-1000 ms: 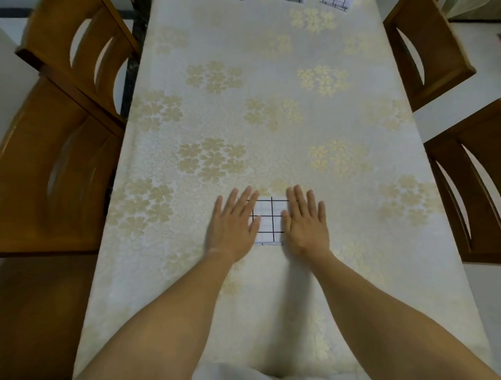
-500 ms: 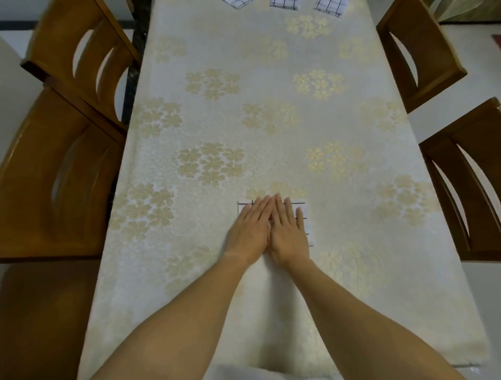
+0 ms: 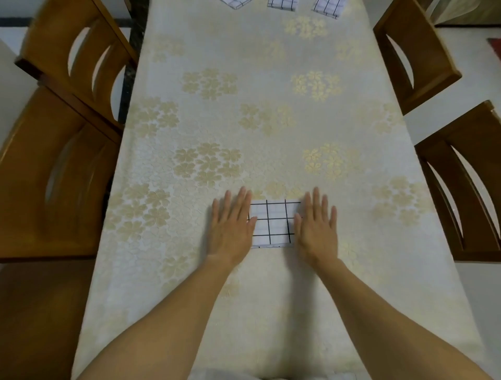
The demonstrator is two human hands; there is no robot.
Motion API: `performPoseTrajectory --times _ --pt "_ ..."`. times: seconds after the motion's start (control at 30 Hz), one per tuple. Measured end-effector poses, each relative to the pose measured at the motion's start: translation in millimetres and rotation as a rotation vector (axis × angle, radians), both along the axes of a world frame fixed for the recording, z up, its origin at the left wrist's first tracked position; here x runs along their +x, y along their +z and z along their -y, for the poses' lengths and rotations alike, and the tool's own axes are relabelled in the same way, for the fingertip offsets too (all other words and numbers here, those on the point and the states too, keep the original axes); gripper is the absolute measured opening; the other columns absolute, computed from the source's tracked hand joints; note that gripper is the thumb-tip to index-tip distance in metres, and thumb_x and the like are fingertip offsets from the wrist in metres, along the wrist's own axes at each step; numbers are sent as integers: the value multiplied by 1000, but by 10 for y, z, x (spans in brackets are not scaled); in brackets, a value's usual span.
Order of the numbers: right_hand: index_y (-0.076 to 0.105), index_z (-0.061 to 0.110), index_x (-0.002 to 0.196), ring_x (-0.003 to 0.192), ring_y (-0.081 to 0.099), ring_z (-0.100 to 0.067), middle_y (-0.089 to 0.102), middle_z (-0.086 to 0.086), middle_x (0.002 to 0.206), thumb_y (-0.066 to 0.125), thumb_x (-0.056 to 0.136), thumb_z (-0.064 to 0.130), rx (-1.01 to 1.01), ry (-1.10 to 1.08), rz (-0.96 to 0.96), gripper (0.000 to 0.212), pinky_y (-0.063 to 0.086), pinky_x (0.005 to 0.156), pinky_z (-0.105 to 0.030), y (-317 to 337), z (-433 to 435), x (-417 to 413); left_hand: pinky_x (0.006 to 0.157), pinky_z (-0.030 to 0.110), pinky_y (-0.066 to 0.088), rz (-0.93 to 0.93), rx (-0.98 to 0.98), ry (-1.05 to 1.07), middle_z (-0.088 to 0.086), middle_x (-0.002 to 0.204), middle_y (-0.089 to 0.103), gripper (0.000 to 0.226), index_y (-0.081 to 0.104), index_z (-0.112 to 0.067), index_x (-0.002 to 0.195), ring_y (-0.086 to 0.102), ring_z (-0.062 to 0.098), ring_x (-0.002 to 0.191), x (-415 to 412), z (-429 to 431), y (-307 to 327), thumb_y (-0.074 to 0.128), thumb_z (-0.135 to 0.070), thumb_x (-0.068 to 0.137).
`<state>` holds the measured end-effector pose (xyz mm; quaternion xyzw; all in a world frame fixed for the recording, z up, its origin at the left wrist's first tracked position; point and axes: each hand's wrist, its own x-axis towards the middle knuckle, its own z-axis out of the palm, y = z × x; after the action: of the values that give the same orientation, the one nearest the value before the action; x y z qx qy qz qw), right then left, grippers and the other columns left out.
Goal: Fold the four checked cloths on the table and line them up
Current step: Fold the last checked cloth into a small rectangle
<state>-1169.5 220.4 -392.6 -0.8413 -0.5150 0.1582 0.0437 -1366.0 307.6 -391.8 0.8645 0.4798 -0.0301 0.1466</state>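
- Pressing flat suits the folded cloth (image 3: 272, 223), lying near-centre on the surface (image 3: 271, 130).
- Its ends sit under the left hand (image 3: 230, 230) and right hand (image 3: 315, 230), fingers (image 3: 238, 206) straight, gripping nothing.
- Sweep outward evenly; avoid dragging layers.

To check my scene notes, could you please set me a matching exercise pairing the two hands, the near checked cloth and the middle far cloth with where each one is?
Things:
1. left hand
2. right hand
3. near checked cloth
4. middle far cloth

Places:
A. between the two hands
B. at the far end of the table
C. flat over the near cloth's right edge
D. flat over the near cloth's left edge

Pairs: 1-D, 2-C, 3-A, 4-B
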Motion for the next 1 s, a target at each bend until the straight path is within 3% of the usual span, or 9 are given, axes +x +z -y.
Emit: performPoseTrajectory --times 0.13,0.27,0.47,0.53,0.6,0.67,0.73,0.83,1.0 --pt "-8 21 161 154 -18 -18 -16 3 167 14 109 34 64 178 -78 58 -12 125 -41 -53 -261 -528 126 48 -8 -81 1 -162 1 169 -20 65 -15 -14 160 -24 25 153 311 60 -41 20 -34 109" --pt "-14 25 159 152 -24 -14 -20 8 166 -1 104 50 -41 176 -10 62 -12 124 -43 -214 -74 -405 126 46 -9 -118 -15 -157 -8 166 -27 61 -22 -24 158 -25 17 153 130 0 -148 6 -46 109" --pt "-25 21 156 149 -31 -13 -34 5 162 0 103 60 -85 46 -15 71 -13 124 -41 -107 108 30 126 48 -9 -138 -65 -19 -12 162 -35 63 -33 -27 154 -30 17 151 -241 -212 -97 -5 -55 104" --pt "-15 17 159 153 -21 -15 -22 2 166 10 105 57 -75 46 -71 72 -9 125 -40 -91 108 157 126 47 -8 -135 -87 -46 -13 164 -31 61 -28 -28 156 -28 16 152 -284 -260 -57 -2 -52 106" --pt "10 12 161 156 8 -23 8 -6 169 29 108 45 39 -18 -130 66 7 126 -43 -70 61 228 127 45 -5 -58 -133 -5 -11 169 -14 59 -9 -27 162 -15 16 156 -219 -296 -4 10 -45 109" --pt "38 9 152 144 37 -33 38 -13 158 49 104 35 186 -72 -136 55 29 119 -47 -39 -41 219 128 41 8 100 -122 90 -4 167 24 54 30 -22 159 16 19 155 -111 -318 61 29 -43 110" --pt "51 13 144 134 44 -32 46 -11 150 58 100 32 226 -60 -172 49 37 111 -46 26 -209 154 117 35 28 186 -83 111 -1 141 50 46 54 -21 140 42 21 133 13 -359 94 49 -47 103" --pt "56 17 141 127 48 -30 51 -10 143 60 99 32 165 29 -198 45 41 105 -41 111 -475 116 101 33 35 142 -153 100 -3 125 54 47 54 -24 127 45 21 117 169 -454 133 63 -55 93" --pt "63 23 122 111 51 -29 64 -5 117 70 90 45 31 73 -67 40 41 95 -38 173 -710 215 100 35 33 40 -217 69 -4 115 54 36 56 -28 109 46 20 114 226 -557 195 68 -55 89"
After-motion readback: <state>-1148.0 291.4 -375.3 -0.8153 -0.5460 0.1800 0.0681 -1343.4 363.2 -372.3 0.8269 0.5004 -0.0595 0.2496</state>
